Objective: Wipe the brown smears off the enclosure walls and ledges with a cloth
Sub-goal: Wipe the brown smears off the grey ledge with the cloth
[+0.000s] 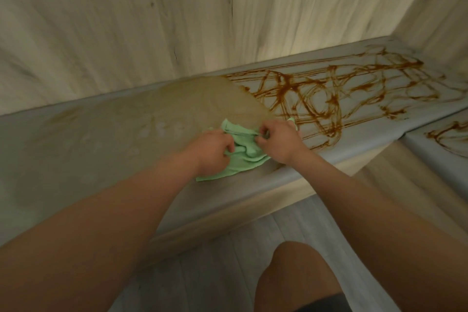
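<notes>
Both hands on the green cloth point(241, 157), which lies bunched on the grey ledge point(101, 149) at frame centre.

- Left hand point(215, 153): fingers curled into the cloth's near left fold, gripping it.
- Right hand point(276, 142): fingertips pinching the cloth's top edge. Blur hides how much fabric sits under the thumb, so the grip may be light.
- Brown smears point(319, 91): thick looping lines, starting just beside the cloth and running toward 2 o'clock to the corner.
- A second smear point(445, 134) sits on the adjoining ledge at 3 o'clock.
- Hazy tan film point(192, 104) spreads from 9 to 12 o'clock of the cloth: wiped but not clean, by my reading.
- Wall point(126, 20) at 12 o'clock shows no brown marks in this view.

Step in hand, as I judge it: resetting the cloth before the next pass.

Doing it well:
1. Fold so an unsoiled face turns down; a loaded face likely only spreads more haze.
2. Flatten it into a pad, then press with a flat palm.
3. Work toward 2 o'clock in overlapping strokes, pulling residue away from the wiped side.
4. Go back over the tan film afterwards.
</notes>
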`<state>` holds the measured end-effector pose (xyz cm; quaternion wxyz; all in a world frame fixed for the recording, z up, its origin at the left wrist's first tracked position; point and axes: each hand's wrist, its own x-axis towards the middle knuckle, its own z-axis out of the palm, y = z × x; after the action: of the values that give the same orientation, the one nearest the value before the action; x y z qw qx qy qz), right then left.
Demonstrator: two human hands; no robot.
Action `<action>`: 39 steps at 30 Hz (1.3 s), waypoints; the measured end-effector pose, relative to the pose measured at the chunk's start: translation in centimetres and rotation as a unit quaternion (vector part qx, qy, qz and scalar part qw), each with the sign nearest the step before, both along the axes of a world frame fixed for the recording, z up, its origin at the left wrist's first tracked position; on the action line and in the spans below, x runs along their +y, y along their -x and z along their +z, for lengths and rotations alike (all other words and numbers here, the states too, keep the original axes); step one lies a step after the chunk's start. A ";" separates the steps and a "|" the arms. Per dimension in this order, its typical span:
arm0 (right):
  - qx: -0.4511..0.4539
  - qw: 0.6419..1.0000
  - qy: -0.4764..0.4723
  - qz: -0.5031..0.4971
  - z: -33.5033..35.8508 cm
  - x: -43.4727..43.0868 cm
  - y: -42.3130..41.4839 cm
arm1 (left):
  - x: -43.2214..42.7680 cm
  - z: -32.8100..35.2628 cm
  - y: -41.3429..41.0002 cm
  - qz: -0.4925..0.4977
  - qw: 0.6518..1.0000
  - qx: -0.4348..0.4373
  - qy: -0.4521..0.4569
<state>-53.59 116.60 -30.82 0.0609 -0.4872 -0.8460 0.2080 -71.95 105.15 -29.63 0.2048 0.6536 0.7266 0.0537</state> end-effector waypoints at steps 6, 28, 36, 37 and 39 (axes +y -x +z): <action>-0.017 0.970 -0.070 -0.234 1.8 1.7 -4.8 | 0.3 -0.6 -0.2 -0.004 1.000 0.023 -0.002; -0.046 0.996 0.065 -0.027 1.5 -5.2 -0.4 | 8.3 -1.5 -2.8 0.034 0.997 0.066 -0.003; 0.392 0.882 0.180 -0.192 5.6 -1.9 -2.3 | 7.2 4.0 0.0 0.213 0.929 -0.263 -0.154; 0.414 0.870 0.196 -0.182 6.2 -1.4 -2.6 | 7.0 4.8 0.1 0.213 0.909 -0.316 -0.169; 0.416 0.872 0.210 -0.151 6.9 -0.6 -3.2 | 6.6 6.0 -0.2 0.196 0.887 -0.377 -0.182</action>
<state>-50.42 115.98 -23.91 0.3337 -0.4788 -0.5950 0.5526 -71.73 111.76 -23.61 0.3262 0.4538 0.6856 0.4665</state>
